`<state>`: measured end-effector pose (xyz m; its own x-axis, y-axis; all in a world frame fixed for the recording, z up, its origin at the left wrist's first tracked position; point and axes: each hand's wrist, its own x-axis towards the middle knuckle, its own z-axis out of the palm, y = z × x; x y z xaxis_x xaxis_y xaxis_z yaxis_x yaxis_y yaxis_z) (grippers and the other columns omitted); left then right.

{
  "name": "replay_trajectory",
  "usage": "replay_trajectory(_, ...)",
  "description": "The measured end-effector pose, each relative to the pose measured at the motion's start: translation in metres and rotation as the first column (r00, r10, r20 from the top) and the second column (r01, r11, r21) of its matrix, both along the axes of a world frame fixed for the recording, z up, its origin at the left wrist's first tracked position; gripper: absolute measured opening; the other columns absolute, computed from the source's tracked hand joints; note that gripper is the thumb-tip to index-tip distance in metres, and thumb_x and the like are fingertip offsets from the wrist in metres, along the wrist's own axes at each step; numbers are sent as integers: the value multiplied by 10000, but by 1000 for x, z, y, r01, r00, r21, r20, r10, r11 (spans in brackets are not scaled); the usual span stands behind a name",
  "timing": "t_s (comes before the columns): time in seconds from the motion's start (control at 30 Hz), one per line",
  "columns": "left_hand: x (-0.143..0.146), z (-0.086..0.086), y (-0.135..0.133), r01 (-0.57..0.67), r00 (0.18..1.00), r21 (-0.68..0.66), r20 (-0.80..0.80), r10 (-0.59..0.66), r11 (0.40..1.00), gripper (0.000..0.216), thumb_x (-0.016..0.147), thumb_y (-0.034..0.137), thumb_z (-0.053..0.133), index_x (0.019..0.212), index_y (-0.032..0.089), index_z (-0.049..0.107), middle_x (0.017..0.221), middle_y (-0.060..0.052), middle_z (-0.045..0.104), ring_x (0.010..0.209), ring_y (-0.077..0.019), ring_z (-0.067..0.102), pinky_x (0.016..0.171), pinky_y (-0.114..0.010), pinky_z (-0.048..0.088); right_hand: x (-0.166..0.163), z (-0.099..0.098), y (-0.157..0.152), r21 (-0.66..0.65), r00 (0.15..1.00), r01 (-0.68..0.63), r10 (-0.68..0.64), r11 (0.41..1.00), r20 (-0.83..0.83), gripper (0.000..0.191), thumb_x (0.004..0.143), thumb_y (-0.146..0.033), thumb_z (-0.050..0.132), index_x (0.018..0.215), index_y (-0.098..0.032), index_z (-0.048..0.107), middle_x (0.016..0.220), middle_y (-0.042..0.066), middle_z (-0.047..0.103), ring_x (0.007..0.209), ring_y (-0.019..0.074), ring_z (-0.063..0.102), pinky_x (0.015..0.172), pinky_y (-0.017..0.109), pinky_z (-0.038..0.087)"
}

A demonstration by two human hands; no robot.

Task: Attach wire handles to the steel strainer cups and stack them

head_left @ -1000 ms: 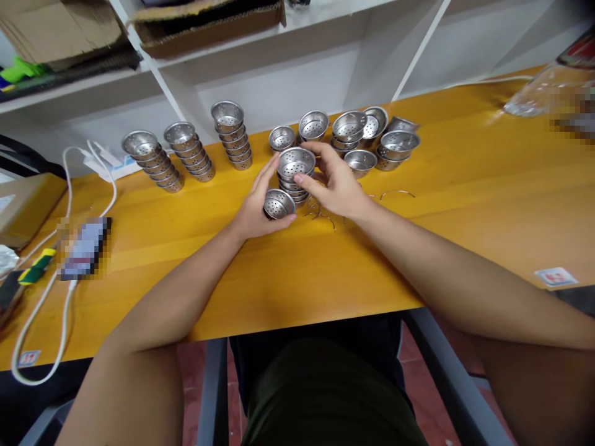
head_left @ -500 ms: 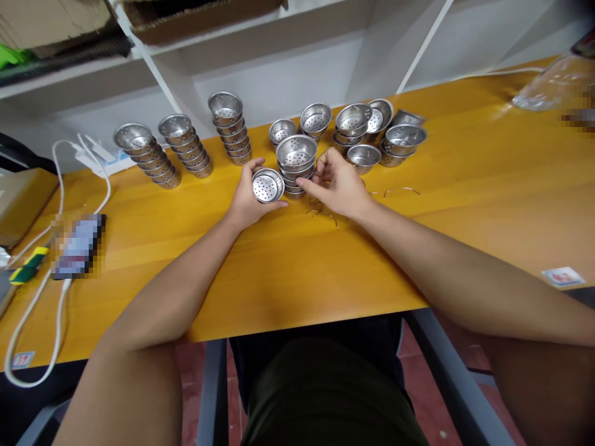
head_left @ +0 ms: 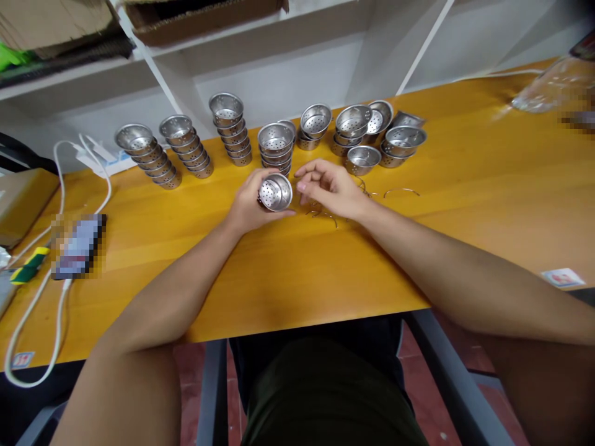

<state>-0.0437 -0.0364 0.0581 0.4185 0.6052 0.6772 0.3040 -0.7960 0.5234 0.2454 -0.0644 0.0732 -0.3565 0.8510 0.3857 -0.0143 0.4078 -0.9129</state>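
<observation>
My left hand (head_left: 248, 207) grips a small perforated steel strainer cup (head_left: 275, 192), tilted so its holed bottom faces me. Right beside the cup is my right hand (head_left: 330, 189), fingers curled with the fingertips pinched near the cup's rim; whether they hold a wire is not clear. Thin wire rings (head_left: 325, 214) lie on the yellow table (head_left: 302, 266) under and beside that hand. Behind the hands a short stack of the same cups (head_left: 275, 145) stands free.
Three leaning stacks of cups (head_left: 186, 148) stand at the back left, loose cups (head_left: 372, 136) at the back right. A blurred phone (head_left: 77, 244), a white cable (head_left: 41, 310) and a green-yellow tool (head_left: 28, 267) lie left. White shelving rises behind; a clear bag (head_left: 553, 87) sits far right.
The cup stack has been pushed back from between my hands. My right hand left the stack and came beside the cup, which my left hand has tilted and drawn slightly nearer.
</observation>
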Motion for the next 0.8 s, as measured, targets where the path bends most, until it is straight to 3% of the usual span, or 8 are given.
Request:
replay_trajectory(0.1,9,5,-15,89,992,39,-95,-85,995,1151,863,997,1088,1687,265,757,1559,-184,870,1469,-399,874,1317,-584,727,-5,3,-7,35,997,-67,65,997,47,741,958,-802,1105,1333,-324,681,889,-63,705,703,183,658,649,353,544)
replay_trajectory(0.2,14,6,-21,125,987,31,-106,-121,992,1161,905,999,1053,1744,264,732,1595,-186,860,1488,-393,871,1324,-579,728,-9,2,-11,143,986,23,-46,989,161,604,988,-551,1070,1330,-314,633,876,-81,624,709,179,591,674,356,482)
replay_trajectory(0.37,16,2,-21,102,987,-25,-122,-105,994,1236,863,1039,1047,1762,257,718,1617,-194,863,1517,-410,877,1349,-588,727,-9,3,-17,301,915,151,-249,942,318,563,936,-260,922,1415,-312,631,1040,-8,732,825,243,673,752,416,539)
replay_trajectory(0.47,16,-2,-17,61,991,-67,-113,-69,996,1274,840,1031,1074,1776,250,703,1686,-219,850,1564,-432,869,1378,-604,714,-8,10,-23,399,890,197,-334,896,311,623,925,-230,857,1508,-299,649,1240,70,782,895,276,716,836,474,621)
replay_trajectory(0.53,16,-4,-16,49,993,-95,-103,-59,994,1283,819,1032,1087,1756,239,713,1686,-226,858,1562,-438,876,1377,-602,716,-7,16,-28,438,893,173,-328,882,309,586,946,-221,823,1510,-289,681,1249,82,797,918,284,741,866,476,633)
replay_trajectory(0.67,16,-3,-16,73,989,-155,-115,-91,985,1265,795,1073,1068,1685,227,761,1597,-207,902,1492,-427,910,1317,-571,750,-8,22,-32,410,926,62,-206,910,318,346,1074,-248,778,1417,-277,753,947,-7,733,787,227,694,776,399,532)
replay_trajectory(0.8,17,-3,-18,111,986,-166,-107,-130,980,1265,830,1097,1020,1682,196,767,1577,-222,915,1447,-425,929,1264,-562,773,-12,14,-28,356,956,63,-159,933,246,191,1206,-376,759,1367,-273,755,796,-68,613,670,174,571,707,362,441)
